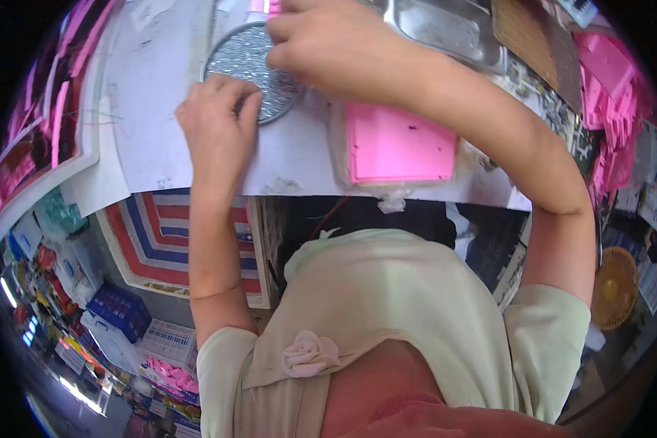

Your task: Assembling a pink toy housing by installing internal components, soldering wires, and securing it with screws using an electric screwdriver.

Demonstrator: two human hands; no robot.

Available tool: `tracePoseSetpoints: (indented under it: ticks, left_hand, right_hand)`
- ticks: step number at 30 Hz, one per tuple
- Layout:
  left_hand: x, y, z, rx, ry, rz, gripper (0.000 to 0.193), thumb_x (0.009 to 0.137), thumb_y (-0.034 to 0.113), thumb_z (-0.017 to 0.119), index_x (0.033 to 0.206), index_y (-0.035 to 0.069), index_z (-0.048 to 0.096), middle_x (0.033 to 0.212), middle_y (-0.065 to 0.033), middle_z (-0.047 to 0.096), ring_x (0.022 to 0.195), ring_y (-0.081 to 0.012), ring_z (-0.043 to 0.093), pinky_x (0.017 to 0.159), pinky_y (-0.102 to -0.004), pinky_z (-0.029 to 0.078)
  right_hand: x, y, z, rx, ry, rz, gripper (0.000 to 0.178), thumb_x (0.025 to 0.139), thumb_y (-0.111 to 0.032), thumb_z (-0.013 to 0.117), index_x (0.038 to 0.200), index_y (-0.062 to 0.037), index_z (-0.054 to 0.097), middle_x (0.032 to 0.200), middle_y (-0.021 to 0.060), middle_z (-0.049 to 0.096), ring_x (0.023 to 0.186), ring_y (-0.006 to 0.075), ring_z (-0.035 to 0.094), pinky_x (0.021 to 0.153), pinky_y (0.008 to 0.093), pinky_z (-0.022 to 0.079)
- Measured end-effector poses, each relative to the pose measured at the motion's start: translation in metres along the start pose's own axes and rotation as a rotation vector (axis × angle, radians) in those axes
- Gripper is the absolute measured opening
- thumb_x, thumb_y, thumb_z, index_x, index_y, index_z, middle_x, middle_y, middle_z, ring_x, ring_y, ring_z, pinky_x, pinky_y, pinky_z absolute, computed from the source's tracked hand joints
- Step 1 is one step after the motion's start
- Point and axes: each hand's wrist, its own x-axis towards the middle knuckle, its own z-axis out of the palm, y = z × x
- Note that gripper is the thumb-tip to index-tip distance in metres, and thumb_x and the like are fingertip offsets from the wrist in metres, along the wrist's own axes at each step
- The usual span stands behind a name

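A round dark-rimmed dish (250,58) full of small, shiny silver metal pieces sits on the white tabletop. My left hand (220,106) rests at its near left edge with the fingers curled and the thumb bent towards them. Anything in that pinch is too small to make out. Over the dish's right side is my right hand (306,40), fingers bent inward and closed. A bit of pink plastic (273,7) shows beside its fingers at the top edge. Whether the hand grips it is hidden.
A stack of flat pink plastic parts (401,146) in a clear bag lies near the table's front edge. Beyond my right forearm stand a metal tray (449,33) and a brown board (536,44). More pink parts (612,102) are piled far right.
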Motion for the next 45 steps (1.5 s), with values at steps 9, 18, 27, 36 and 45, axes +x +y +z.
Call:
tracePoseSetpoints:
  ticks: [9,18,27,36,45]
  left_hand:
    - [0.007,-0.014,-0.004,-0.215,0.22,-0.155,0.006,0.089,0.009,0.071,0.093,0.004,0.07,0.087,-0.0084,0.07,0.078,-0.0204,0.064,0.071,-0.0325,0.048]
    - [-0.002,0.024,-0.001,-1.085,0.045,-0.501,0.011,0.09,0.002,0.072,0.099,-0.004,0.072,0.087,-0.0074,0.073,0.073,-0.0097,0.062,0.067,-0.0216,0.049]
    - [0.026,0.072,0.029,-0.395,-0.077,0.099,0.02,0.098,0.018,0.059,0.086,0.002,0.059,0.081,-0.0164,0.06,0.078,-0.0398,0.057,0.074,-0.0476,0.047]
    - [0.052,0.085,0.017,-0.178,-0.268,0.146,0.023,0.096,0.019,0.063,0.088,-0.001,0.056,0.081,-0.0173,0.059,0.077,-0.0365,0.058,0.071,-0.0429,0.046]
    - [0.062,0.082,0.009,-0.324,-0.43,0.06,0.03,0.095,0.022,0.066,0.08,-0.001,0.054,0.067,-0.0114,0.053,0.06,-0.0236,0.05,0.06,-0.0359,0.042]
  right_hand:
    - [0.048,-0.001,0.024,-0.099,-0.395,-0.003,0.018,0.085,-0.02,0.062,0.08,-0.0081,0.075,0.087,0.0062,0.073,0.094,0.0245,0.062,0.081,0.0439,0.048]
    - [0.007,0.026,-0.021,0.355,-0.04,0.329,0.012,0.088,-0.016,0.069,0.087,-0.0043,0.073,0.086,0.0097,0.071,0.089,0.0259,0.062,0.083,0.0371,0.049]
    - [-0.15,0.037,-0.072,0.233,0.219,0.788,0.02,0.1,-0.022,0.059,0.097,-0.0025,0.058,0.079,0.0143,0.06,0.075,0.0323,0.06,0.069,0.041,0.046]
    - [-0.155,0.044,-0.059,0.255,0.191,0.601,0.015,0.089,-0.019,0.069,0.093,-0.0046,0.07,0.094,0.0093,0.068,0.096,0.0303,0.058,0.084,0.0393,0.048]
    - [-0.141,0.059,-0.052,0.281,0.021,0.532,0.013,0.085,-0.019,0.076,0.086,-0.0072,0.07,0.086,0.003,0.066,0.091,0.0226,0.054,0.086,0.0351,0.045]
